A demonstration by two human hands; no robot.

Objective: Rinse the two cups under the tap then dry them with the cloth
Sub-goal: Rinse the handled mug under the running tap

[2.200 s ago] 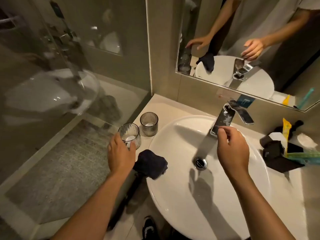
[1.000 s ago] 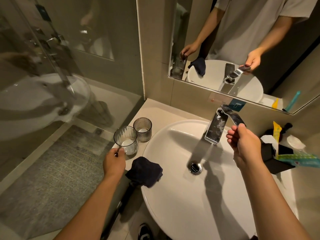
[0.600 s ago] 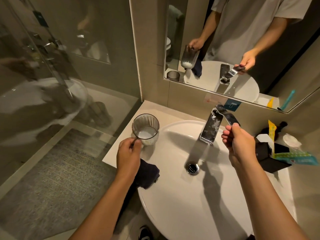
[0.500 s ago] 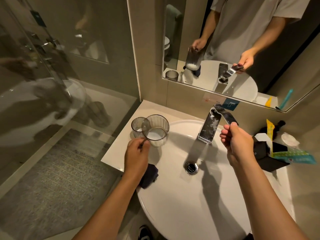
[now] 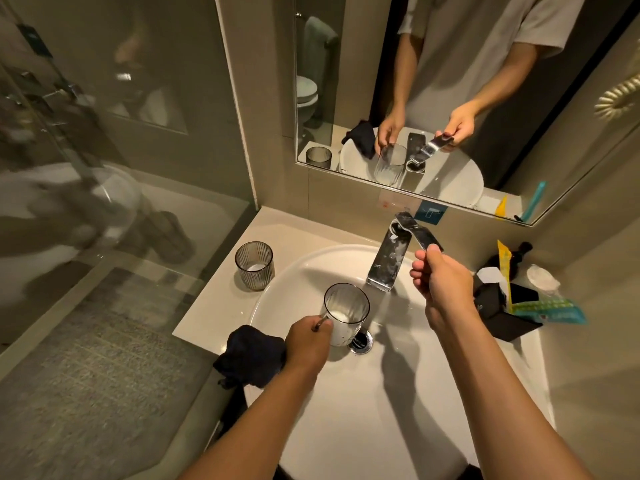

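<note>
A dim bathroom, with a pale counter [image 5: 221, 292] carrying a white oval basin [image 5: 398, 427] under a wall mirror [image 5: 450, 98], and a glass shower screen [image 5: 104, 168] beyond the basin's left side. The chrome tap [image 5: 384, 265] stands at the back of the basin, its flat lever [image 5: 417, 233] raised and angled to the right. The right hand [image 5: 440, 285] pinches the end of that lever between thumb and curled fingers. The left hand [image 5: 308, 344] grips a ribbed clear cup [image 5: 344, 311] low on its side, fingers wrapped round it, holding it upright over the basin — just in front of and below the tap's spout, with the drain [image 5: 361, 341] just behind its base; something white shows in the bottom of the cup. Whether water is running I cannot tell. The second cup [image 5: 254, 265], darker and ribbed too, stands upright on the counter just left of the basin's rim, well apart from the hands. A dark cloth [image 5: 249, 355] lies bunched over the basin's left front edge, touching the left wrist. To the right of the basin sits a black box [image 5: 505, 317] with packets and sachets — a yellow one [image 5: 504, 265] stands up in it.
</note>
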